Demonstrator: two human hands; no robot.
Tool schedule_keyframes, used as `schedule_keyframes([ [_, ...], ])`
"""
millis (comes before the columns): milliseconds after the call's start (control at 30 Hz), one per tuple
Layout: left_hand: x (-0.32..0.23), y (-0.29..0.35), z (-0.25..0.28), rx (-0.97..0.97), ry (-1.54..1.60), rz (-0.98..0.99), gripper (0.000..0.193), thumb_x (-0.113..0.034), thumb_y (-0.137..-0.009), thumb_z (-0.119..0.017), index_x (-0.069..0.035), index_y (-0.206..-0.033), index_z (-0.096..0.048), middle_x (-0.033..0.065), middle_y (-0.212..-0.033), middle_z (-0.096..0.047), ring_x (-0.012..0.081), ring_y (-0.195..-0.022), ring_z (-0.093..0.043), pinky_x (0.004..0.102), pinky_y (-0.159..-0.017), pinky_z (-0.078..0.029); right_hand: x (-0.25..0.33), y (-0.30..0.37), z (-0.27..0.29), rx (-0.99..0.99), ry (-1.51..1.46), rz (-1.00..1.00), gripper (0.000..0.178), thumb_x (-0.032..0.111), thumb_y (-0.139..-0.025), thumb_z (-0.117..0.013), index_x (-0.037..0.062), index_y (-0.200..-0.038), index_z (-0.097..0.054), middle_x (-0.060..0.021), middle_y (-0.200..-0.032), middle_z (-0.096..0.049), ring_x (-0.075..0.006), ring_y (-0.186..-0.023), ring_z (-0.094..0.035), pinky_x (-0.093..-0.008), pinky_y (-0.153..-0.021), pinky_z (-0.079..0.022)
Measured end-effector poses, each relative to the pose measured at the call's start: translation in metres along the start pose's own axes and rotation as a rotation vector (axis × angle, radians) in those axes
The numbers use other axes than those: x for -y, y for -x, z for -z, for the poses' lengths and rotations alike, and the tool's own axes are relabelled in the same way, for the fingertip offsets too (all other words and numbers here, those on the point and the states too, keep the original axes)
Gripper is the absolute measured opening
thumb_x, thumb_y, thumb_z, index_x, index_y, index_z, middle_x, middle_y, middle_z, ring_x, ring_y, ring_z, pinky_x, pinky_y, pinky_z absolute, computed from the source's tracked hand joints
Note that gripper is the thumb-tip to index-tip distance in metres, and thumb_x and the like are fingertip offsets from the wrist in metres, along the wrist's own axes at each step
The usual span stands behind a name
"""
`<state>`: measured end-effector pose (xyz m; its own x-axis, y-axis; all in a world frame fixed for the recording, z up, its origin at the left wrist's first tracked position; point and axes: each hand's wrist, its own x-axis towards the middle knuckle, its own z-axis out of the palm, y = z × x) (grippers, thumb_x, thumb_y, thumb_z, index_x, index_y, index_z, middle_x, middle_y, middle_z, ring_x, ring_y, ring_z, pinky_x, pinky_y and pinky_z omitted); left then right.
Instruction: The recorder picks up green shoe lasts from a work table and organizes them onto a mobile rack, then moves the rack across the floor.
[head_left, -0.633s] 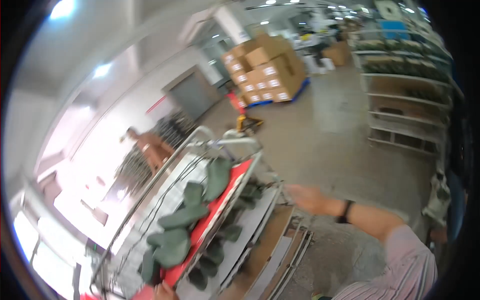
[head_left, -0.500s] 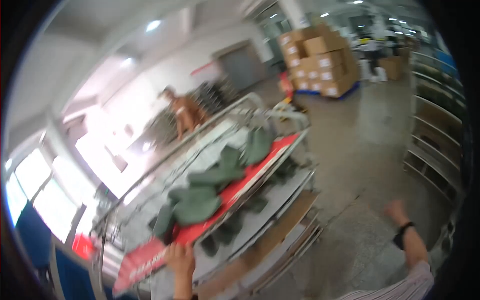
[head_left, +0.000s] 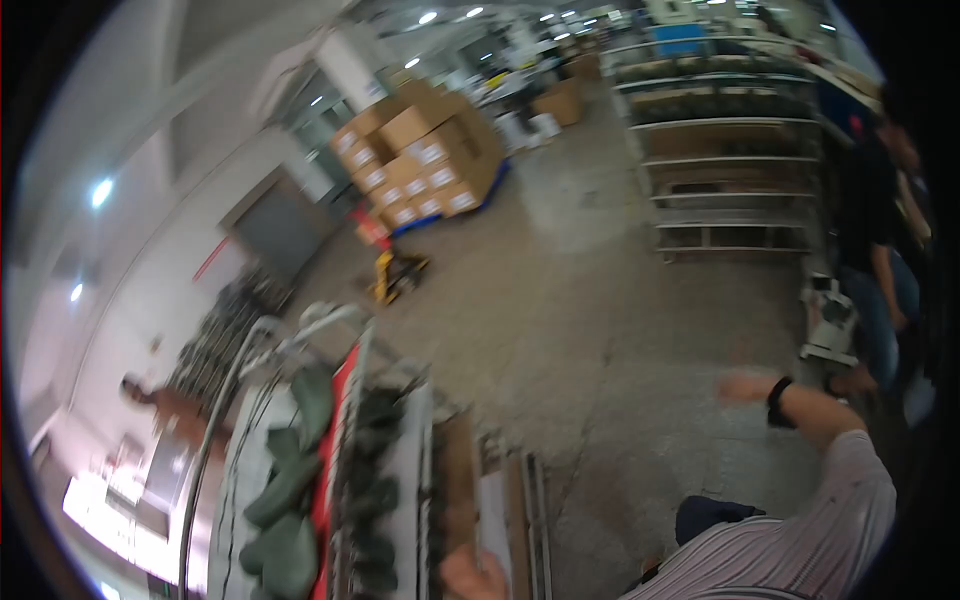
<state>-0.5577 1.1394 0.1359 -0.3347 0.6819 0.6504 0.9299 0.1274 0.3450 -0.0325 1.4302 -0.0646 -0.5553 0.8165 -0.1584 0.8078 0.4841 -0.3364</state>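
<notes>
A wheeled-rack-like cart (head_left: 338, 455) with several shelves stands at the lower left. On its top, flat dark green pieces with rounded ends (head_left: 285, 497) lie overlapped beside a red strip (head_left: 335, 440); more green pieces (head_left: 375, 500) show on the shelf below. My left hand (head_left: 476, 573) is at the lower edge, beside the cart's lower brown board (head_left: 460, 490); its fingers are blurred, so its grip is unclear. My right hand (head_left: 750, 387), with a black band at the wrist, is held out over the floor. Its fingers are smeared, and no object shows in it.
Ahead, stacked cardboard boxes (head_left: 425, 150) stand on a blue pallet, with a yellow and red pallet jack (head_left: 392, 275) before them. A tall shelf rack (head_left: 730, 160) is at the far right. One person (head_left: 870, 230) stands at the right edge, another (head_left: 180, 415) at the left.
The view has swung right, so the cart now sits lower left and the rack and right-hand person show. My left hand appears farther down, beside the lower boards; my right forearm now points left.
</notes>
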Motion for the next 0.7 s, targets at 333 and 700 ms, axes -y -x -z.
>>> schedule_keyframes([
  [333, -0.02, 0.052, -0.243, 1.232, 0.249, -0.292, 0.036, -0.022, -0.076, -0.057, 0.0, -0.105, -0.058, 0.0252, -0.101, -0.057, 0.0378, -0.095, -0.055, 0.0445, -0.082, -0.043, 0.027, 0.145, -0.132, 0.716, -0.679, -0.826, 0.038, 0.031, -0.086, -0.048, 0.0011, -0.105, -0.058, -0.0115, -0.102, -0.061, -0.0235, -0.082, -0.059, -0.037, -0.071, -0.046],
  [700, 0.0, -0.046, -0.451, 1.202, 0.185, -0.34, 0.037, -0.022, -0.077, -0.056, 0.001, -0.106, -0.057, 0.0255, -0.102, -0.057, 0.0379, -0.096, -0.054, 0.0442, -0.083, -0.043, -0.125, -0.078, -0.034, 0.148, -0.366, -0.47, 0.035, 0.028, -0.085, -0.045, 0.0025, -0.102, -0.061, -0.0183, -0.099, -0.061, -0.0306, -0.089, -0.059, -0.0386, -0.079, -0.044],
])
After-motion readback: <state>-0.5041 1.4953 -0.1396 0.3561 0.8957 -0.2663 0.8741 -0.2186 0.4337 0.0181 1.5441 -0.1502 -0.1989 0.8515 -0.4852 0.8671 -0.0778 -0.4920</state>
